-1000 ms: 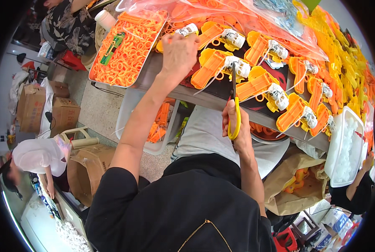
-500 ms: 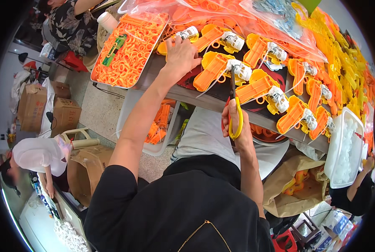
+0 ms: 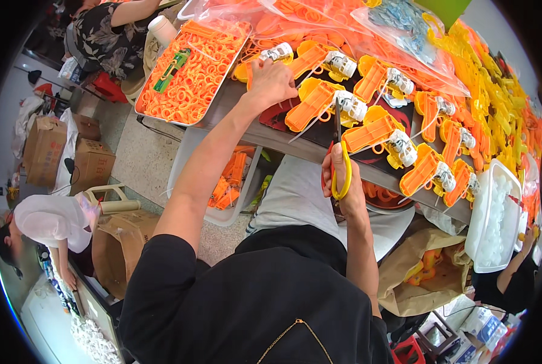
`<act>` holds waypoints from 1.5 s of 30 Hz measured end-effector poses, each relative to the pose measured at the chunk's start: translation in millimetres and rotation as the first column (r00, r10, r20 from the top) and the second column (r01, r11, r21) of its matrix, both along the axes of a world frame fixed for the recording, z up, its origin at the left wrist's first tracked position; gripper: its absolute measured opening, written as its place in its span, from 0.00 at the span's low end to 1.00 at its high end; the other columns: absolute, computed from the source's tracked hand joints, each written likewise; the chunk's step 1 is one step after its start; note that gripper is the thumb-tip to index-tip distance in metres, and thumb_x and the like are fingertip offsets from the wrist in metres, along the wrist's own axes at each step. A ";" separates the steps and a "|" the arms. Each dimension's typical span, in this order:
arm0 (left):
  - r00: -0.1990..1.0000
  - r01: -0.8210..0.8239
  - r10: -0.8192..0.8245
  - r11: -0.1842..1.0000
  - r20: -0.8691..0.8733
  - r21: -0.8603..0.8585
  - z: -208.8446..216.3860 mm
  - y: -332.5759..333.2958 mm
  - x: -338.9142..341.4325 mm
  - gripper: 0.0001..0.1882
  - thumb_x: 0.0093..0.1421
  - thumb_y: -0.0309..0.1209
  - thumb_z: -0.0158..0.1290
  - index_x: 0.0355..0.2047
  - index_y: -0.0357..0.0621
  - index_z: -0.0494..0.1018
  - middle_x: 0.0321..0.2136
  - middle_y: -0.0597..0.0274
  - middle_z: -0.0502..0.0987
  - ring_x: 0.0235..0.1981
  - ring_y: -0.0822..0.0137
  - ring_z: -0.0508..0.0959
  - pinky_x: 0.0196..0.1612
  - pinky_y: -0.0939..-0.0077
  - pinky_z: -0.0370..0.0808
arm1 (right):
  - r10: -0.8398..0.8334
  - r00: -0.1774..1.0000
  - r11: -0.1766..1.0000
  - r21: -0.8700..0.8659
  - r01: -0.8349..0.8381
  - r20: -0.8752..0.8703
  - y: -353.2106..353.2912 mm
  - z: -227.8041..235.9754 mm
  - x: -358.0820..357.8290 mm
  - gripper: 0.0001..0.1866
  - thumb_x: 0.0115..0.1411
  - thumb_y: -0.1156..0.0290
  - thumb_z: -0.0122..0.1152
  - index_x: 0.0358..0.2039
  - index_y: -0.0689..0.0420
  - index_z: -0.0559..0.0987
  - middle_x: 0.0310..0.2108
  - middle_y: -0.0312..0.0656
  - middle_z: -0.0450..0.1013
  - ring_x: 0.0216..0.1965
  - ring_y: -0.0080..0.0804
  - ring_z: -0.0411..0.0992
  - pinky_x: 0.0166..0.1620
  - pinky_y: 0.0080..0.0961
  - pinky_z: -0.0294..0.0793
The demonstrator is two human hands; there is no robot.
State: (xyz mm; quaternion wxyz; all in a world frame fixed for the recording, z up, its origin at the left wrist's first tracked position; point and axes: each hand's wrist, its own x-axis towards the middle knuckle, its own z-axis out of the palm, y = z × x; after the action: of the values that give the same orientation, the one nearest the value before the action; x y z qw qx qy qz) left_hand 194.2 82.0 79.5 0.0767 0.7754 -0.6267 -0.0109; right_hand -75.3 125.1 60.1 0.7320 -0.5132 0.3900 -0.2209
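My right hand is wrapped round scissors with yellow and red handles; the dark blades point away from me, close to a toy with a white printed cylinder. My left hand reaches over the far left end of the rows, its fingers bent and apart against an orange-and-yellow toy piece; its fingertips are partly hidden. Several similar toys, like this orange one between my hands, lie in slanting rows. They have yellow bases and white cylinders, and thin white strips stick out from some.
A metal tray of orange rings stands left, with a green piece on top. At right are a white tub of clear parts and heaped yellow pieces. A bin and a paper bag sit below the table. Other people work nearby.
The view has shifted slightly. My left hand stays at the far left toy, its fingers a little more bent. The scissors remain in my right hand, blades nearly unmoved.
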 end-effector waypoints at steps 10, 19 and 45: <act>0.954 -0.067 -0.009 0.968 -0.300 -0.242 13.7 16.8 22.3 0.16 0.58 0.45 0.57 0.35 0.44 0.79 0.27 0.66 0.83 0.30 0.69 0.82 0.47 0.64 0.68 | 0.101 0.964 0.951 0.260 -0.166 0.245 26.3 8.8 72.9 0.39 0.65 0.28 0.37 0.35 0.57 0.72 0.26 0.38 0.68 0.24 0.28 0.70 0.30 0.31 0.79; 0.998 0.048 -0.062 0.917 -0.022 -0.396 7.2 30.7 16.9 0.08 0.56 0.39 0.60 0.28 0.52 0.83 0.25 0.67 0.82 0.36 0.62 0.78 0.50 0.59 0.61 | -0.008 0.967 0.965 0.254 -0.058 0.253 27.3 -1.8 105.8 0.40 0.63 0.26 0.39 0.35 0.58 0.71 0.25 0.39 0.68 0.23 0.29 0.71 0.29 0.35 0.82; 0.979 0.191 -0.202 0.872 0.024 -0.451 35.2 71.6 2.1 0.05 0.58 0.32 0.59 0.30 0.48 0.83 0.32 0.68 0.81 0.47 0.64 0.73 0.57 0.59 0.58 | -0.028 0.963 0.969 0.242 -0.039 0.268 20.5 9.3 106.5 0.34 0.67 0.32 0.40 0.30 0.55 0.67 0.16 0.33 0.60 0.13 0.28 0.65 0.16 0.23 0.61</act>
State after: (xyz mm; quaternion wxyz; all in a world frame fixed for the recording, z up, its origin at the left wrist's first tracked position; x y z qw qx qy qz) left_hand 196.3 153.5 114.7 0.2605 0.6685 -0.6865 0.1179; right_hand 31.2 145.6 69.4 0.8366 -0.3851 0.3096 -0.2366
